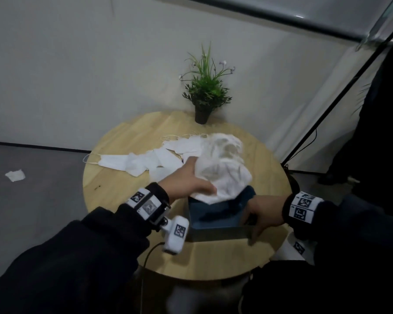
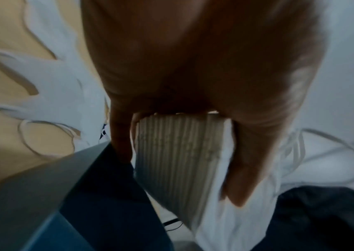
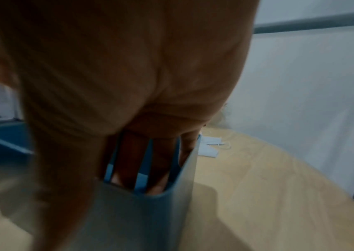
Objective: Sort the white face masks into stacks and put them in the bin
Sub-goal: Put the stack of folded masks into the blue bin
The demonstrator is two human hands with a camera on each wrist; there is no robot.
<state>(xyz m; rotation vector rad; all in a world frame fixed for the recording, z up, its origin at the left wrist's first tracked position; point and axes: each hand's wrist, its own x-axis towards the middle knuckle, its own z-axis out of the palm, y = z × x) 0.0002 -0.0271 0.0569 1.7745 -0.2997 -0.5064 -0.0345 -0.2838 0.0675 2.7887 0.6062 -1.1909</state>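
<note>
The left hand [image 1: 186,181] grips a thick stack of soft white pleated fabric face masks [image 2: 178,152], thumb one side and fingers the other, its lower end over the open blue rectangular plastic bin [image 1: 216,230]. The right hand [image 1: 262,213] holds the bin's near corner, fingers curled inside the wall. Light and floppy, the stack probably fans or slips unless pinched mid-edge; beyond the left hand, loose white masks [image 1: 145,160] lie scattered.

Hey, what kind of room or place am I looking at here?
Probably a staged recording corner rather than a lived-in room: a small round wooden table with a potted plant stands against plain white sheeting on a dark frame, over grey floor.
</note>
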